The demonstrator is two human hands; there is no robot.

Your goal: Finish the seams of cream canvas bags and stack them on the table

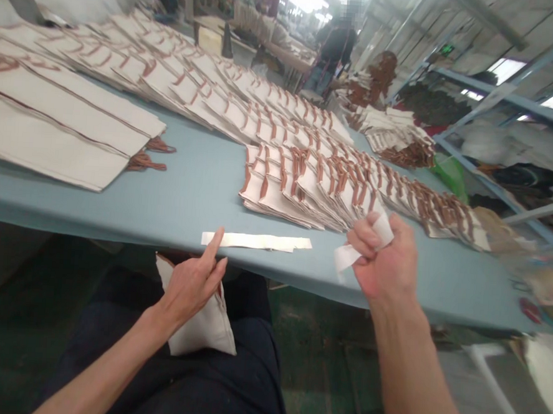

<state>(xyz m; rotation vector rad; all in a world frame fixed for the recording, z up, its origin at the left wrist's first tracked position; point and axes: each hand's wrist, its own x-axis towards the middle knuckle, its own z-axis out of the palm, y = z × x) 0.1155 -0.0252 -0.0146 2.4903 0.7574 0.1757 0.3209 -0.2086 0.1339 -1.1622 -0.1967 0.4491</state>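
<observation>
A narrow cream strip [265, 241] lies along the front edge of the blue-covered table. My left hand [195, 286] reaches over that edge, its index finger stretched onto the strip's left end and the other fingers apart. Beneath this hand a cream fabric pouch [206, 327] with brown trim rests on my lap, partly hidden by the hand. To the right, my right hand [386, 254] is closed round a curled white strip [347, 257], held above the table; whether it is paper or cloth I cannot tell.
Overlapping rows of cream pouches [301, 183] with brown edging spread over the table [183, 195]. Larger cream fabric pieces [51, 127] with brown cords lie at the left. Farther back are a standing person [333, 51], more piled pouches [396, 130] and a metal shelf rack [512, 96].
</observation>
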